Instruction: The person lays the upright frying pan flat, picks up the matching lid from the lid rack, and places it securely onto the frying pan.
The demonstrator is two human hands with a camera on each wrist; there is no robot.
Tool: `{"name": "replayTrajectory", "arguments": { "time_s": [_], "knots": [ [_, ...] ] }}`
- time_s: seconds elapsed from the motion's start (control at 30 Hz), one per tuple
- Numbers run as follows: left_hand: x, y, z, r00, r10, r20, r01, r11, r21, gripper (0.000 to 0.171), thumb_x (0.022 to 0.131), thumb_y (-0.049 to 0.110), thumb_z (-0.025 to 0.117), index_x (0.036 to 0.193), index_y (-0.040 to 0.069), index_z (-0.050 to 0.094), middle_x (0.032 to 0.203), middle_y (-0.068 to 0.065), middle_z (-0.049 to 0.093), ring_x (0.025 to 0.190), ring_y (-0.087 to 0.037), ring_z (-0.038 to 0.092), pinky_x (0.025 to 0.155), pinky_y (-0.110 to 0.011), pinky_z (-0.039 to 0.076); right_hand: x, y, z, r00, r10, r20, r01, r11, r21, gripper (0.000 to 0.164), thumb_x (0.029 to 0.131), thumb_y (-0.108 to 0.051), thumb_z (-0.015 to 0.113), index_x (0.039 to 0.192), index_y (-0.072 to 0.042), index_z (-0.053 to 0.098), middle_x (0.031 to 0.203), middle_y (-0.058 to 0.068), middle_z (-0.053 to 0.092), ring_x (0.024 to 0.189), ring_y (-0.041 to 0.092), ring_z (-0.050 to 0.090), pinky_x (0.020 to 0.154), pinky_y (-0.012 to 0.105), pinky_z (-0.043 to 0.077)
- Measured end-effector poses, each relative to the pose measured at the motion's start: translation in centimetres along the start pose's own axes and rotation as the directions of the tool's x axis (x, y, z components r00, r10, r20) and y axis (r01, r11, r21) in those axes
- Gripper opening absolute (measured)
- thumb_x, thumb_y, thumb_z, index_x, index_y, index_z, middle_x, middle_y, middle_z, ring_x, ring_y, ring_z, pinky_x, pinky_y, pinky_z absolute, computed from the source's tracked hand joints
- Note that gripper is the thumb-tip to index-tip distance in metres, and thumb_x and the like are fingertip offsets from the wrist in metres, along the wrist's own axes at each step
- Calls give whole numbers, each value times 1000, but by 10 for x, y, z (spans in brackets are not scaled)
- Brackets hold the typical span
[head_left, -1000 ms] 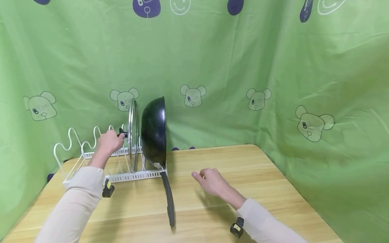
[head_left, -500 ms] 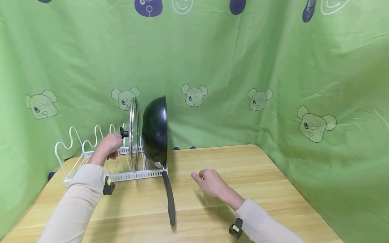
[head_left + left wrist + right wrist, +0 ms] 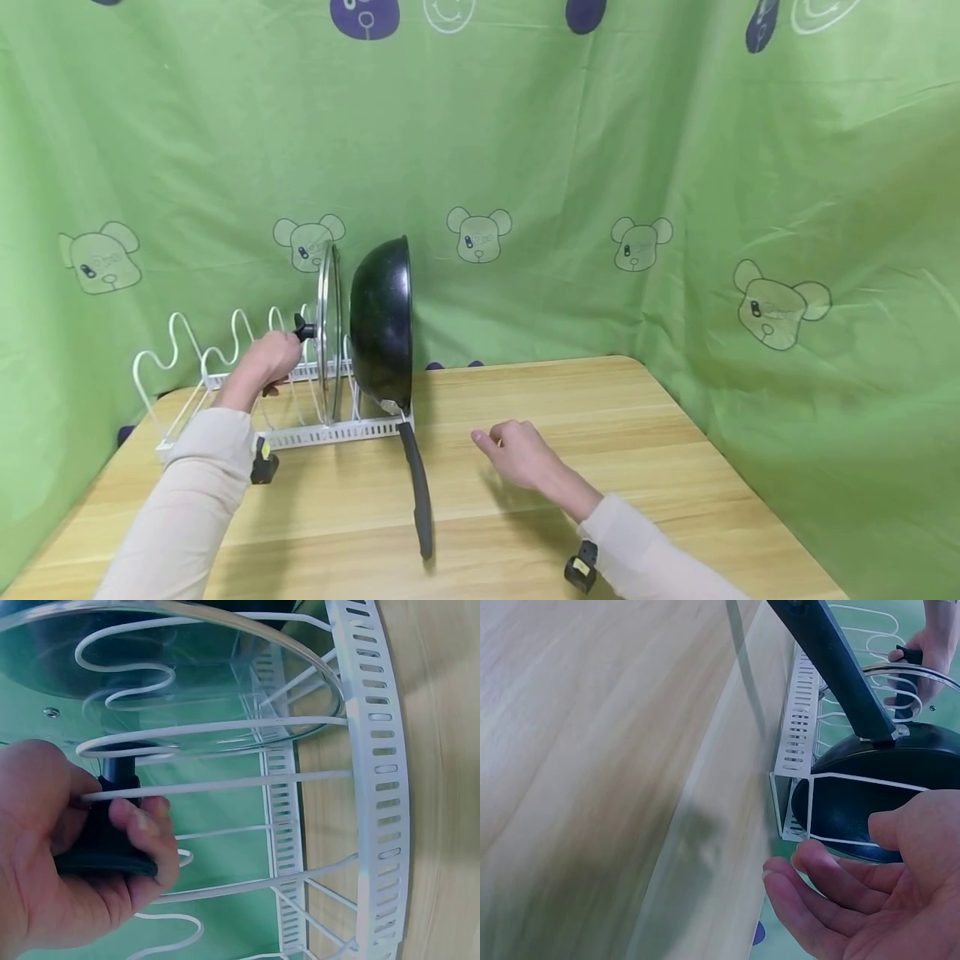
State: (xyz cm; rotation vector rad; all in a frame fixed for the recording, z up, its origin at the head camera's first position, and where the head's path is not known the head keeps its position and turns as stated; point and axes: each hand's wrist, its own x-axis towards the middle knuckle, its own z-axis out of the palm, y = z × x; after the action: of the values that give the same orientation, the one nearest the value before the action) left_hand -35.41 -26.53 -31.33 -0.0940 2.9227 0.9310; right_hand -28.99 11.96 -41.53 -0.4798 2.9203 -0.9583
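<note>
A glass lid with a metal rim stands on edge in a white wire pan rack. My left hand holds the lid's black knob; in the left wrist view the fingers curl round it between the rack's wires. Right of the lid, a black wok stands on its side in the end slot, its open face turned right and its dark handle pointing toward me. Over the table, to the right of the wok, my right hand hangs with loosely bent fingers and holds nothing.
The rack sits at the back left of a wooden table. Its left slots show only bare white wire loops. A green curtain with printed bear heads hangs behind and along both sides.
My left hand has shifted a little lower at the lid's knob, so more of the knob's top shows. Lid, wok and rack stay in place, and the right hand barely moves.
</note>
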Motion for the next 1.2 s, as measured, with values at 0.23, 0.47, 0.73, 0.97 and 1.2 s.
{"name": "replayTrajectory", "arguments": {
  "time_s": [0.23, 0.47, 0.73, 0.97, 1.2],
  "knots": [
    [4, -5, 3, 999, 52, -7, -52, 999, 9, 57, 106, 24, 14, 130, -17, 45, 78, -13, 48, 58, -20, 51, 50, -31, 52, -1, -1, 5, 999, -26, 24, 25, 999, 40, 50, 107, -40, 48, 97, 2, 74, 57, 4, 60, 42, 9, 34, 44, 24, 34],
    [3, -3, 4, 998, 50, -26, -51, 998, -35, 57, 106, 24, 13, 135, -17, 41, 74, -7, 44, 58, -17, 46, 51, -30, 51, 1, -6, 9, 997, -57, 43, 55, 997, 48, 41, 106, -32, 52, 98, 2, 73, 54, 2, 58, 41, 8, 36, 41, 21, 31],
    [-1, -6, 1, 998, 54, -15, -54, 998, -29, 59, 107, 24, 13, 143, -18, 32, 77, -9, 45, 59, -18, 47, 52, -31, 51, 5, -14, 10, 999, -11, 48, 6, 993, 116, 40, 106, -32, 52, 111, 3, 70, 59, 7, 62, 44, 10, 46, 43, 22, 35],
    [-1, -4, 0, 999, 47, -2, -47, 998, -46, 56, 107, 24, 13, 136, -16, 38, 73, -6, 43, 58, -17, 45, 52, -30, 50, 1, -23, 11, 989, 37, 144, -87, 929, 361, 43, 107, -32, 51, 121, 8, 59, 77, 19, 66, 64, 23, 62, 62, 36, 59],
    [-2, -3, -1, 998, 57, 4, -57, 997, -44, 56, 106, 22, 13, 138, -18, 35, 74, -7, 44, 57, -17, 46, 51, -30, 51, -2, -37, 18, 973, 93, 210, -182, 871, 457, 59, 105, -43, 51, 133, 10, 50, 101, 23, 65, 90, 33, 67, 83, 47, 60]
  ]
}}
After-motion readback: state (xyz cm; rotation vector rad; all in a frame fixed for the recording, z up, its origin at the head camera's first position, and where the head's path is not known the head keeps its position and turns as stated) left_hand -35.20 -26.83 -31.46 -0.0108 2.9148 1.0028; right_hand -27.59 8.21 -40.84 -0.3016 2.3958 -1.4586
